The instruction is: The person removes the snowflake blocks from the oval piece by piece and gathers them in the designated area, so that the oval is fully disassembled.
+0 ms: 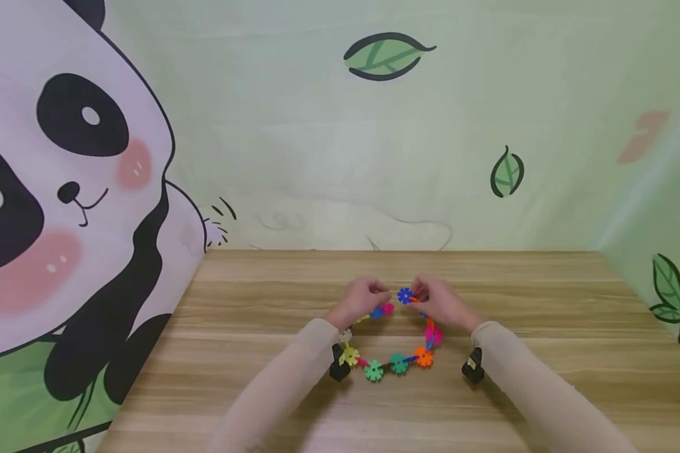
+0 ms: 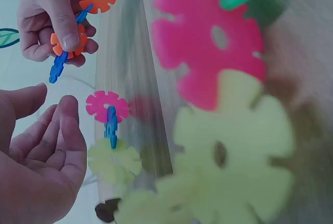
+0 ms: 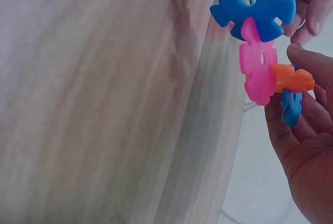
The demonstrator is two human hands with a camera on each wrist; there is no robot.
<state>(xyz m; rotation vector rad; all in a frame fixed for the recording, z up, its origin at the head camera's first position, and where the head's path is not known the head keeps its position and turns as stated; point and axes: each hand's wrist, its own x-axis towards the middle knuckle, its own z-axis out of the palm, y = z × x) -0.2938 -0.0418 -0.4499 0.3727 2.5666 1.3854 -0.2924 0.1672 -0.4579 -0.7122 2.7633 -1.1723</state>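
Note:
A chain of colourful notched plastic discs (snowflake-shaped linking pieces) curves over the table, including a green disc (image 1: 373,370) at its near side. My right hand (image 1: 439,302) pinches an orange disc (image 2: 65,42) near one end, its thumb on top. A blue disc (image 1: 405,296) is slotted into that orange one and forms the tip. My left hand (image 1: 365,299) holds nothing, thumb and fingertips apart in the left wrist view. Beside it, the chain's other end has a pink disc (image 2: 106,104) joined to a blue disc (image 2: 111,130). A gap separates the two ends.
The wooden table (image 1: 249,377) reaches back to a pale green wall cloth (image 1: 294,126) printed with leaves and a large panda (image 1: 79,189). Black wrist cameras, such as the one on the right wrist (image 1: 473,366), sit close above the table.

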